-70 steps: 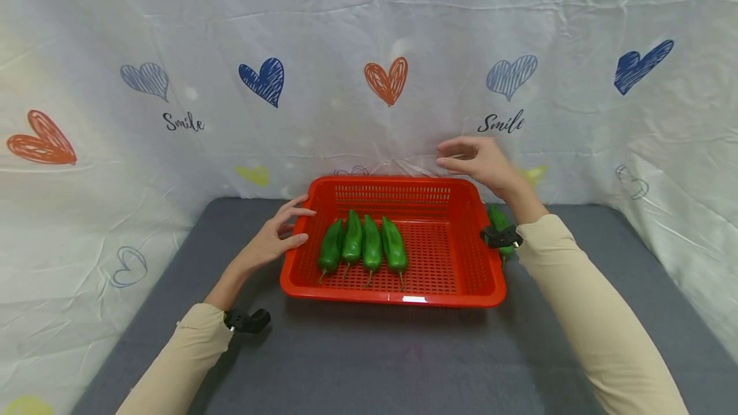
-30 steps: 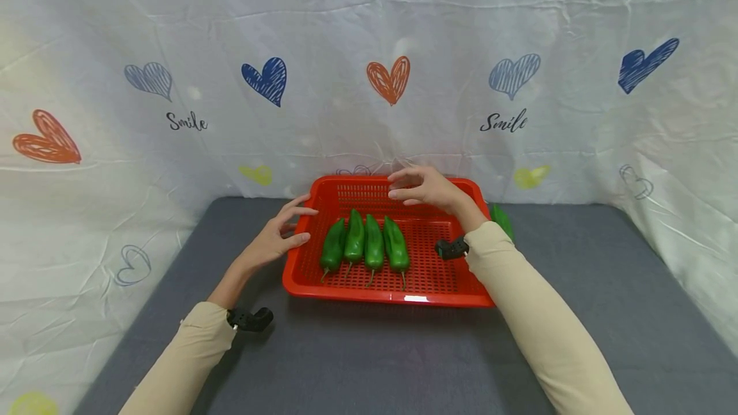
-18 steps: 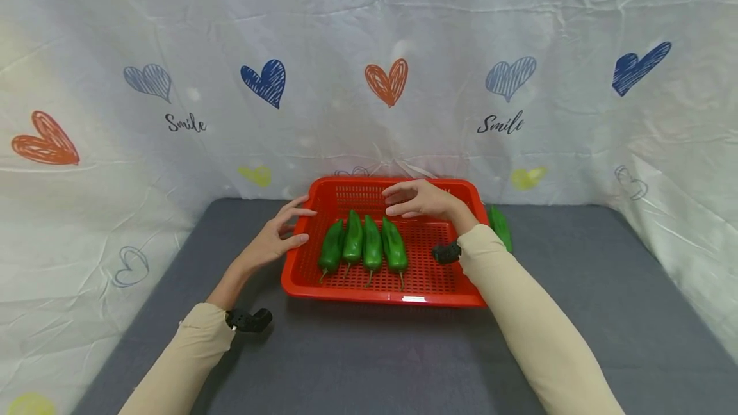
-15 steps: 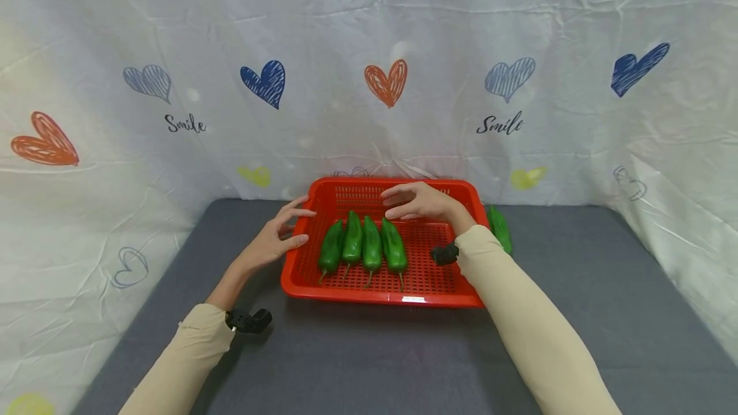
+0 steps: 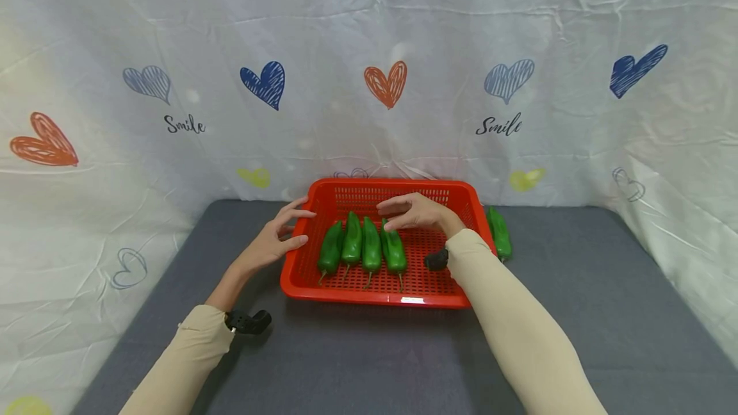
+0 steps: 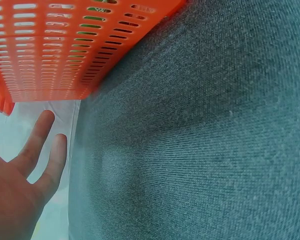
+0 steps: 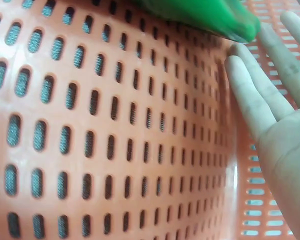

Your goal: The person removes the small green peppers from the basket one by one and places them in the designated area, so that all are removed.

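Observation:
Several green peppers (image 5: 371, 250) lie side by side in the left half of a red plastic basket (image 5: 346, 296), stems toward me. My right hand (image 5: 423, 213) hovers inside the basket over the far tip of the rightmost pepper (image 5: 394, 253), thumb and fingers apart. In the right wrist view its fingers are nearly straight beside the pepper's tip (image 7: 225, 17), gripping nothing. My left hand (image 5: 273, 235) is at the basket's left rim with spread fingers. The left wrist view shows two of its fingers (image 6: 37, 135) extended below the basket wall (image 6: 55, 55), apart from it.
Another green pepper (image 5: 500, 235) lies on the grey tabletop (image 5: 369, 364) just outside the basket's right wall. Behind the table hangs a white sheet (image 5: 323, 18) printed with hearts. Each wrist wears a small black camera.
From above the basket's back right corner, my right hand has moved left and down to the rightmost pepper's tip. The left hand, basket and peppers stay where they were.

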### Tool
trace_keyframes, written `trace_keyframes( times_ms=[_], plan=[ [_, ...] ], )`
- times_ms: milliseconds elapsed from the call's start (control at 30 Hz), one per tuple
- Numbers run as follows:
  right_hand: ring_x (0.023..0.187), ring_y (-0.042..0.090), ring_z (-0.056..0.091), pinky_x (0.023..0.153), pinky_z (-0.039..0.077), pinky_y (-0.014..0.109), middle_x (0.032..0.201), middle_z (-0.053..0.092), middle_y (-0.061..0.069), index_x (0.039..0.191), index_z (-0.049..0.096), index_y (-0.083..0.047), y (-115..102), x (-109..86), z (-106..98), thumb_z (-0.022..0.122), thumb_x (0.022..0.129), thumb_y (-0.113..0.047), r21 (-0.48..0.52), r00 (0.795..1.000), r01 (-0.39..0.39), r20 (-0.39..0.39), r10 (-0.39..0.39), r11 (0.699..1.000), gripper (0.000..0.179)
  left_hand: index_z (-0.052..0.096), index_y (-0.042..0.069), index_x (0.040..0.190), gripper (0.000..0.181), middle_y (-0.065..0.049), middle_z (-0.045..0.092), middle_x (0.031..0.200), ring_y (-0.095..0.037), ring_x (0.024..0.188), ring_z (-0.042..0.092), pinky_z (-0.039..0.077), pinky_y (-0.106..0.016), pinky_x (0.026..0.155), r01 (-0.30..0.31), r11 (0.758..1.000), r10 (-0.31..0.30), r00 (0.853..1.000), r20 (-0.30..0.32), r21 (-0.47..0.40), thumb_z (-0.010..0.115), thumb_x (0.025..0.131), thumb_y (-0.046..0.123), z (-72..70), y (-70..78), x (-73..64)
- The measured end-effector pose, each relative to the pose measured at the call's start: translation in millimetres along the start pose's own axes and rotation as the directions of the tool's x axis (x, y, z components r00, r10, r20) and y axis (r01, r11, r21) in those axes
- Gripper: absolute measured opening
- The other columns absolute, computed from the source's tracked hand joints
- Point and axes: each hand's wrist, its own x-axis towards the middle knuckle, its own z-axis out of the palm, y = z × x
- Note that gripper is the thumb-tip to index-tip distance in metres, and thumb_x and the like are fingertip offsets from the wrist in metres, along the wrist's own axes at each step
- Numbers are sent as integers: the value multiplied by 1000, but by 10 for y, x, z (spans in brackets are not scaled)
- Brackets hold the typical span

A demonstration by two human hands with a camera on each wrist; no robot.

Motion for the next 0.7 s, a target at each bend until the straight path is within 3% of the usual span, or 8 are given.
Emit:
trace_keyframes(
  times_ms=[333, 700],
  plan=[
    [130, 29, 54, 97, 49, 38, 137, 61, 16, 140, 59, 3, 41, 38, 61, 78, 89, -1, -15, 999, -4, -46, 3, 1000, 55, 55, 3, 142, 45, -8, 21, 165, -34, 143, 31, 37, -64, 101, 12, 1000, -12, 1000, -6, 2, 66, 98, 3, -3, -12, 7],
    [125, 30, 58, 98, 48, 38, 129, 66, 14, 129, 68, 3, 76, 92, 79, 82, 85, -2, -122, 997, -22, -81, 13, 992, 47, 55, 3, 142, 45, -7, 21, 165, -33, 146, 26, 34, -65, 103, 6, 1000, -6, 1000, -8, 6, 65, 98, 3, -7, -21, 8]
  ],
)
